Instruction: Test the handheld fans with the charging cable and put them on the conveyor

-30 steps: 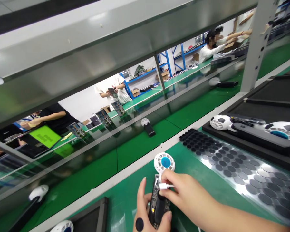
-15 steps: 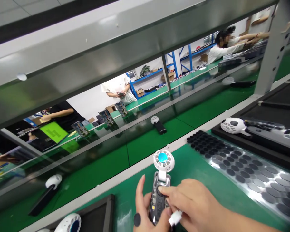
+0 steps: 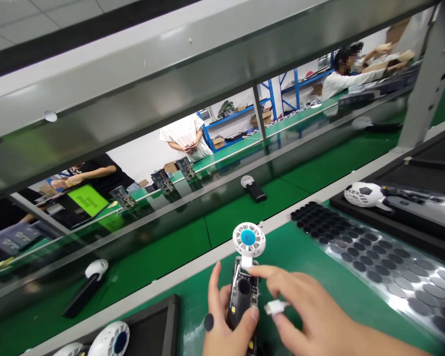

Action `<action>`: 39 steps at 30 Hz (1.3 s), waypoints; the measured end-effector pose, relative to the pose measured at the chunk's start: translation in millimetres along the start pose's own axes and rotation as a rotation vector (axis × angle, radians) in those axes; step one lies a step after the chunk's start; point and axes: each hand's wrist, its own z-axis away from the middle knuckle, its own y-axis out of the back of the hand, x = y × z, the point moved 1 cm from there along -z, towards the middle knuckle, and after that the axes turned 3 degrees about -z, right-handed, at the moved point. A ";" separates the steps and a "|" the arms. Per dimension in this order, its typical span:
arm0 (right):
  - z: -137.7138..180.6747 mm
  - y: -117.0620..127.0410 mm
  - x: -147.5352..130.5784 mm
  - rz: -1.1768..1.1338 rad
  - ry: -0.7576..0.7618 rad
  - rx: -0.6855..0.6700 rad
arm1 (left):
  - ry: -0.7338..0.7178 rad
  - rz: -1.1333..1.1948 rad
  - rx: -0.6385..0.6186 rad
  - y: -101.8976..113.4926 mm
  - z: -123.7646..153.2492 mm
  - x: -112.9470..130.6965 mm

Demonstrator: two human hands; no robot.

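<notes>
My left hand [image 3: 226, 331] is closed around a handheld fan [image 3: 239, 301]. It has a round white slotted head with a blue centre and a dark, clear-edged handle with small parts showing. A black round sticker [image 3: 208, 322] is on this hand. My right hand [image 3: 311, 306] has its index finger stretched to the top of the handle, by the white neck. Between that hand's thumb and other fingers sits a white cable plug [image 3: 276, 307], beside the handle and apart from it.
A sheet of black round stickers [image 3: 378, 257] lies to the right. Black trays with more fans stand at far right [image 3: 367, 194] and lower left [image 3: 111, 338]. Several fans lie on the green conveyor [image 3: 193, 232] beyond. A metal beam [image 3: 207, 64] crosses above; people work behind.
My right index finger has moved from the handle's middle up to the neck. The plug has shifted away from the fan to the right. The view has turned slightly.
</notes>
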 end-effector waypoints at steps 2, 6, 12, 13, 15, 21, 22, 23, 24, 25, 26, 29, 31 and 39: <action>-0.7 4.8 3.2 -0.050 -0.195 -0.014 | -0.002 0.053 -0.004 0.9 -2.0 -3.6; -3.6 5.4 7.9 -0.080 -0.441 -0.078 | 0.061 0.199 0.042 2.4 -0.7 2.1; -4.2 -6.9 13.9 -0.083 -0.385 -0.096 | 0.201 0.218 0.127 8.1 -2.1 9.1; -3.4 -7.4 14.4 -0.075 -0.364 -0.088 | 0.212 0.217 0.149 9.0 -3.1 7.1; -1.2 -7.7 14.8 -0.052 -0.299 -0.071 | 0.223 0.209 0.168 9.6 -5.0 2.6; 6.1 -13.4 15.5 0.041 -0.094 -0.029 | 0.249 0.374 0.062 3.4 -7.0 -1.2; 6.7 -14.5 15.3 0.050 -0.070 -0.024 | 0.257 0.413 0.059 2.1 -6.8 -1.0; 7.1 -15.3 14.9 0.060 -0.043 -0.020 | 0.261 0.436 0.060 1.0 -6.6 -0.9; 7.2 -15.7 14.2 0.068 -0.017 -0.018 | 0.259 0.446 0.065 0.1 -6.4 -1.2; 7.2 -15.7 13.3 0.075 0.007 -0.017 | 0.255 0.445 0.073 -0.4 -6.2 -1.7; 7.0 -15.4 12.2 0.085 0.030 -0.017 | 0.251 0.441 0.080 -0.7 -6.2 -2.5; 6.3 -13.6 8.3 0.141 0.094 -0.001 | 0.238 0.425 0.087 -0.1 -6.4 -5.7; 5.9 -13.3 5.6 0.188 0.133 0.020 | 0.232 0.395 0.096 1.4 -6.9 -7.8; 7.7 -22.5 2.0 0.272 0.093 0.082 | 0.217 0.209 0.170 0.8 -7.1 -10.4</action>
